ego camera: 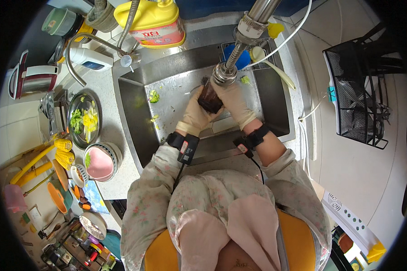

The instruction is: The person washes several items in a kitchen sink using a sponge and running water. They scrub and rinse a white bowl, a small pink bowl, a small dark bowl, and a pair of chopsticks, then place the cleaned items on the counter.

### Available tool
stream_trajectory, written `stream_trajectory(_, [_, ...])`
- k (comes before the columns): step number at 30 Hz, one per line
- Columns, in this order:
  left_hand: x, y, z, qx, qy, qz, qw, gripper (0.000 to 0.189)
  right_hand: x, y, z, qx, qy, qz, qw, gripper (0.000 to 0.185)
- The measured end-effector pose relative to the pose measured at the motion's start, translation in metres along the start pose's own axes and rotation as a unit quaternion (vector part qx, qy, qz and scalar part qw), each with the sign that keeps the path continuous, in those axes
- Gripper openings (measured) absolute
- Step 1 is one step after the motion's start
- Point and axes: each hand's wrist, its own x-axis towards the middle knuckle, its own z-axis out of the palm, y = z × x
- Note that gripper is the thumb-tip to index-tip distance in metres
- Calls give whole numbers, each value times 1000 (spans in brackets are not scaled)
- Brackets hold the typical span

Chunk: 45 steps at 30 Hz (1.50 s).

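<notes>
Both my hands are in pale rubber gloves over the stainless-steel sink (169,122). My left hand (194,111) grips a small dark brown container (210,99), probably glass or plastic, from the left and below. My right hand (234,98) holds its right side; the fingers are blurred and partly hidden. The metal head (225,74) of a hose tap hangs just above and covers the container's upper right. Green vegetable scraps (154,96) lie on the sink floor left of my hands, with another scrap (245,80) to the right.
A wire rack at the sink's back right holds a blue cup (236,57) and a pale-handled brush or ladle (280,75). Left are a curved tap (71,64), a metal plate of vegetables (100,125) and stacked bowls (117,155). A yellow detergent jug (149,20) stands behind; a white cable (291,35) crosses right.
</notes>
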Motion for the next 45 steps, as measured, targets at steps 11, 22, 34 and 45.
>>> stream_trajectory(11, [-5, 0, 10, 140, 77, 229, 960, 30, -10, -26, -12, 66, -74, -13, 995, 36])
stream_trajectory(22, [1, 0, 28, 170, 63, 291, 940, 26, -11, -24, -29, -20, -179, 45, 983, 54])
stream_trajectory(34, [5, 20, 29, 226, 84, 179, 954, 29, -14, -36, -29, 38, -141, -61, 987, 31])
stream_trajectory(45, [-5, 10, 31, 365, 32, 245, 898, 38, -18, -52, -42, 64, -145, 149, 976, 38])
